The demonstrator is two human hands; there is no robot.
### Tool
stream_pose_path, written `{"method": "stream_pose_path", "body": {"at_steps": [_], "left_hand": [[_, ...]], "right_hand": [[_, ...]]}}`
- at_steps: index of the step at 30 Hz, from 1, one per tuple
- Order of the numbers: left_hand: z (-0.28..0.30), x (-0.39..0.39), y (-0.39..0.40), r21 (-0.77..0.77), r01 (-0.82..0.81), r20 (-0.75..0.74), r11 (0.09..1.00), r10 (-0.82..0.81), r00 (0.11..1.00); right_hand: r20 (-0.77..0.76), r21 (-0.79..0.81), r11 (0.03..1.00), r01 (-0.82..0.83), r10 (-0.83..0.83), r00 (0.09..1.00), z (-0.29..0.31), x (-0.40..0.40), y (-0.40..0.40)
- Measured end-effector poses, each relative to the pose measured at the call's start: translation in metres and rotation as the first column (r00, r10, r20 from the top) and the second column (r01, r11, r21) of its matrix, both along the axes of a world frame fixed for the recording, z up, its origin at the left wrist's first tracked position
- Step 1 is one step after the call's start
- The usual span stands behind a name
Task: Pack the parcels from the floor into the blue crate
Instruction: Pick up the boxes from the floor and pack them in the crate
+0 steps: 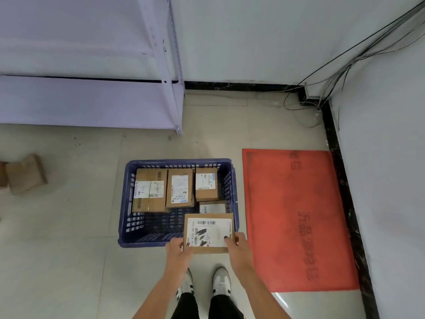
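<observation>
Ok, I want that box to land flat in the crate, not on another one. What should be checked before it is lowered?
1. Grip: left hand and right hand both hold the box at its near corners. Ok.
2. Box level, label up. Ok.
3. Position: box hangs over the near right corner of the crate. Ok.
4. Free floor: the near part of the crate is bare. Ok.
5. Clearance from the small parcel just beyond it: partly hidden. Cannot tell.
6. Parcels left on the floor: some brown ones at far left. Not ok.
</observation>
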State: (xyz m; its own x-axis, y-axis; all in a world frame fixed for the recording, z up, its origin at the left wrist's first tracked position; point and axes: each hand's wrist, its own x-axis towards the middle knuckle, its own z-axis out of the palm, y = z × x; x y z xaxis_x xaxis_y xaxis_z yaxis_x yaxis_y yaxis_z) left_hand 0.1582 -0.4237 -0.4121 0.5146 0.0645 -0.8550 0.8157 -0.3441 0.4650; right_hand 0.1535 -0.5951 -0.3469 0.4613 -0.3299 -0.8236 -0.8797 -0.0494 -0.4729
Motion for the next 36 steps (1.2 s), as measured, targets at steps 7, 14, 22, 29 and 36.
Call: {"method": "stream_pose_path", "body": {"at_steps": [7, 14, 22, 29, 36], "left_hand": [[-0.080, 0.043, -0.019, -0.097, -0.013, -0.037, 0.995, 0.010, 0.999], [-0.170, 0.069, -0.020, -0.119, 0.108, -0.162, 0.987, -0.127, 0.979], [-0.211, 0.077, -0.035, -0.136, 0.036, -0.181, 0.990, -0.060, 0.982], [-0.197, 0.077, -0.043, -0.149, -0.052, -0.166, 0.988, 0.027, 0.986], [-0.188, 0.075, -0.050, -0.103, -0.095, -0.170, 0.990, 0.076, 0.982]], "right_hand": [[-0.101, -0.021, 0.986, -0.164, 0.161, 0.982, -0.128, 0.032, -0.006], [-0.198, -0.067, 0.974, -0.217, 0.201, 0.960, -0.233, 0.049, -0.010], [-0.202, -0.141, 0.942, -0.305, 0.274, 0.940, -0.282, 0.063, -0.018], [-0.104, -0.310, 0.858, -0.410, 0.398, 0.912, -0.273, 0.051, -0.006], [-0.208, -0.308, 0.782, -0.541, 0.499, 0.841, -0.273, 0.056, 0.001]]}}
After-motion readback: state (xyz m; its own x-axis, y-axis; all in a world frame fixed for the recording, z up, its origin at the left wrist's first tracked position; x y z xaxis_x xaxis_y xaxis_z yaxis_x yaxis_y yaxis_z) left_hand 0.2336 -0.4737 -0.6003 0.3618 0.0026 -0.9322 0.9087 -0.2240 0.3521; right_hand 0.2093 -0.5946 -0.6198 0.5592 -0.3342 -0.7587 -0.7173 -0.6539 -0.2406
